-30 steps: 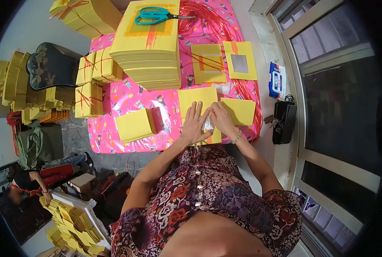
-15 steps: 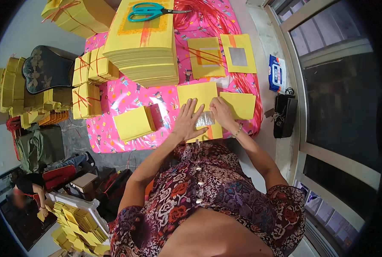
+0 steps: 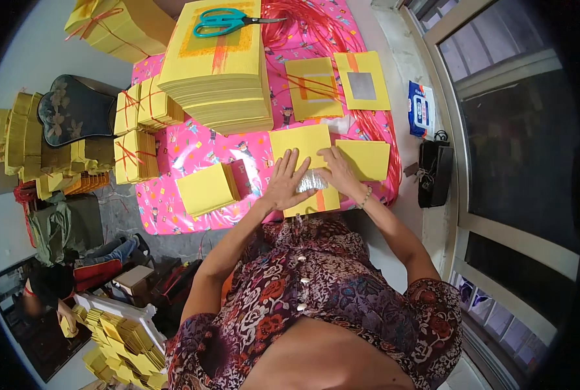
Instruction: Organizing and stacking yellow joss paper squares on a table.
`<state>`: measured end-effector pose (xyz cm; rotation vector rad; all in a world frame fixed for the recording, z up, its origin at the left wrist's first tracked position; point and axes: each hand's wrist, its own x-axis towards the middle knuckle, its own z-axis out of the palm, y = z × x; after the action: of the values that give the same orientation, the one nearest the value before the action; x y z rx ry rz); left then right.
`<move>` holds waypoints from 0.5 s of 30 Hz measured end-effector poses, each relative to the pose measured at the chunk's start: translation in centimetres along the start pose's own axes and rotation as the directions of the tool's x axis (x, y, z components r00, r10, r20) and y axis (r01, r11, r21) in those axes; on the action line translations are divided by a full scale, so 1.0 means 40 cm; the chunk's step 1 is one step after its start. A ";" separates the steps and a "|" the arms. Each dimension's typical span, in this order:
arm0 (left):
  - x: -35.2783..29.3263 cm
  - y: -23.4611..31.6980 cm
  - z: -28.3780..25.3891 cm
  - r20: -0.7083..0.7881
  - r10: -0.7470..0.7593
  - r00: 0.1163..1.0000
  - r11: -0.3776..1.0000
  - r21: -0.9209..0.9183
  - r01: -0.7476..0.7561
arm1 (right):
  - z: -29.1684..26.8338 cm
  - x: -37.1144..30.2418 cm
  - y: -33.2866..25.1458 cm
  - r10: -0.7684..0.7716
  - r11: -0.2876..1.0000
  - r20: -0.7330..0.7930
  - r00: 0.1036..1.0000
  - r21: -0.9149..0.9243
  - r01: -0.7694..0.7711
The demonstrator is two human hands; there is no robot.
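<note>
A yellow paper sheet (image 3: pixel 296 138) lies on the table before me, with a shiny silver foil patch (image 3: pixel 311 180) and an orange stripe near its lower part. My left hand (image 3: pixel 286 185) rests flat on it, fingers spread, thumb over the foil's lower edge. My right hand (image 3: pixel 339 174) touches the sheet's right side, fingers bent but apart from the thumb, gripping nothing I can see. Beside that hand lies a plain yellow paper pile (image 3: pixel 366 160). Another low stack of yellow paper (image 3: pixel 205 188) sits to the left of my left hand.
A tall yellow paper stack (image 3: pixel 218 97) stands behind, with teal scissors (image 3: pixel 220 22) on top. Tied bundles (image 3: pixel 134 156) are at left, red strings (image 3: pixel 303 29) at the back. Foil-patched sheets (image 3: pixel 365 81) lie back right. A co-worker (image 3: pixel 49 296) is at lower left.
My right hand's fingers have loosened from a closed bunch, and the thumb now stands apart from them. My left hand stays in place. The view has shifted slightly.
</note>
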<state>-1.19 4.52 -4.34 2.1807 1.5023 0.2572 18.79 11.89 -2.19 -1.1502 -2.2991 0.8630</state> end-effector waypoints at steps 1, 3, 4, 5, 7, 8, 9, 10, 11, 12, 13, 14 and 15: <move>0.001 0.001 -0.001 -0.010 0.000 1.000 1.000 -0.008 0.000 | -0.004 -0.003 -0.005 -0.046 0.999 -0.012 0.999 -0.029 0.046; 0.009 0.003 -0.011 -0.021 0.011 1.000 1.000 -0.011 -0.011 | -0.005 0.000 0.007 -0.079 0.990 0.018 0.997 -0.114 0.080; 0.012 0.003 -0.016 -0.070 0.013 0.997 1.000 -0.004 -0.013 | -0.006 0.002 0.014 -0.106 0.974 0.058 0.993 -0.196 0.115; 0.011 0.002 -0.017 -0.118 0.013 0.993 1.000 0.002 -0.013 | -0.006 0.001 0.015 -0.105 0.974 0.052 0.993 -0.198 0.113; 0.024 -0.007 -0.022 -0.177 0.018 0.984 1.000 -0.008 -0.020 | -0.006 -0.003 0.018 -0.250 0.875 0.051 0.967 -0.416 0.248; 0.033 -0.006 -0.027 -0.239 0.015 0.971 1.000 -0.022 -0.021 | -0.008 -0.002 0.020 -0.248 0.874 0.047 0.968 -0.420 0.244; 0.040 0.001 -0.033 -0.294 0.028 0.955 0.997 0.076 -0.006 | -0.007 0.000 0.022 -0.278 0.864 0.038 0.960 -0.427 0.267; 0.050 -0.001 -0.036 -0.294 0.036 0.955 0.997 0.077 -0.014 | -0.006 0.001 0.023 -0.306 0.853 0.029 0.952 -0.435 0.288; 0.060 -0.011 -0.039 -0.272 0.026 0.962 0.991 0.131 0.011 | -0.008 0.004 0.020 -0.303 0.853 0.025 0.953 -0.440 0.282; 0.065 -0.016 -0.039 -0.251 0.014 0.968 0.982 0.185 0.034 | -0.009 0.007 0.016 -0.302 0.863 -0.004 0.953 -0.426 0.271; 0.065 -0.017 -0.037 -0.285 0.055 0.957 0.967 0.256 0.020 | -0.009 0.009 0.011 -0.300 0.874 -0.033 0.953 -0.411 0.261; 0.065 -0.021 -0.034 -0.284 0.059 0.957 0.966 0.257 0.016 | -0.008 0.013 -0.005 -0.299 0.873 -0.035 0.954 -0.413 0.258; 0.067 -0.025 -0.033 -0.332 0.090 0.939 0.956 0.294 0.013 | -0.015 0.019 -0.030 -0.253 0.910 -0.219 0.943 -0.385 0.155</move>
<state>-1.53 7.63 -3.97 2.5006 1.7811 0.4757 18.05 12.14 -0.85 -1.0622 -2.3529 0.1908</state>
